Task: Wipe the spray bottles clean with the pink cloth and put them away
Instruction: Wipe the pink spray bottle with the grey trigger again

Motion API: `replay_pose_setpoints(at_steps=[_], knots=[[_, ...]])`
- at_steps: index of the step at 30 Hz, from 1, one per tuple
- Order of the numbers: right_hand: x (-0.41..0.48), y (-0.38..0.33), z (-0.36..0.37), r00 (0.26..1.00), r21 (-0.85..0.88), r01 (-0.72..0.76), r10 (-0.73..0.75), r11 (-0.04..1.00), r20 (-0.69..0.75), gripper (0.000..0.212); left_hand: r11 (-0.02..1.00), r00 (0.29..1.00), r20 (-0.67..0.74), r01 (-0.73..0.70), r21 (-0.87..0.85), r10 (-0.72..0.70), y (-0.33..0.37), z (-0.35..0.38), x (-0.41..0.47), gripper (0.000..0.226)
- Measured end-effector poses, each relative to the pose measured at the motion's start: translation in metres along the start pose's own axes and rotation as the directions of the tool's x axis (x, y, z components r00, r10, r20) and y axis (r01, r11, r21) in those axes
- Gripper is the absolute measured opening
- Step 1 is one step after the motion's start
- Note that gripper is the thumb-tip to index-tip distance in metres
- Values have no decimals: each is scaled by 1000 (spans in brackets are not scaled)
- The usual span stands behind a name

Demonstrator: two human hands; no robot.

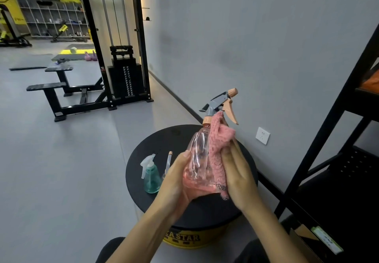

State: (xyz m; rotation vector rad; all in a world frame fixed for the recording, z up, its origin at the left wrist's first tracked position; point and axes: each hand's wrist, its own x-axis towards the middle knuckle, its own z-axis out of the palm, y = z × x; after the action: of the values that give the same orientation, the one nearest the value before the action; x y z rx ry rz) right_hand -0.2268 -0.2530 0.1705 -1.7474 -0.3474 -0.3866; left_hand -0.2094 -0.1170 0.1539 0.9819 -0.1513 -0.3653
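Observation:
A clear pink spray bottle [198, 156] with a grey and peach trigger head is held tilted above the round black stool top [164, 139]. My left hand [176, 178] grips its base from below and the left. My right hand [235, 172] presses the pink cloth [218, 147] against the bottle's right side with straight fingers. A teal spray bottle [151, 175] with a white trigger stands on the stool top at the left. Next to it stands a thin clear spray bottle [168, 163], partly hidden by my left hand.
The stool has a yellow side with lettering [184, 239]. A black metal shelf rack [338, 160] stands close on the right. A grey wall with a socket [263, 135] is behind. A cable weight machine [123, 73] and benches [53, 90] stand far left.

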Motion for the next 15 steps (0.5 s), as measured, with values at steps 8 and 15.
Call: replay_pose_setpoints(at_steps=[8, 15], knots=[[-31, -7, 18, 992, -89, 124, -120, 988, 48, 61, 993, 992, -42, -121, -2, 120, 12, 3, 4, 50], [-12, -16, 20, 992, -92, 124, -125, 988, -7, 79, 995, 995, -7, -96, -4, 96, 7, 6, -1, 55]])
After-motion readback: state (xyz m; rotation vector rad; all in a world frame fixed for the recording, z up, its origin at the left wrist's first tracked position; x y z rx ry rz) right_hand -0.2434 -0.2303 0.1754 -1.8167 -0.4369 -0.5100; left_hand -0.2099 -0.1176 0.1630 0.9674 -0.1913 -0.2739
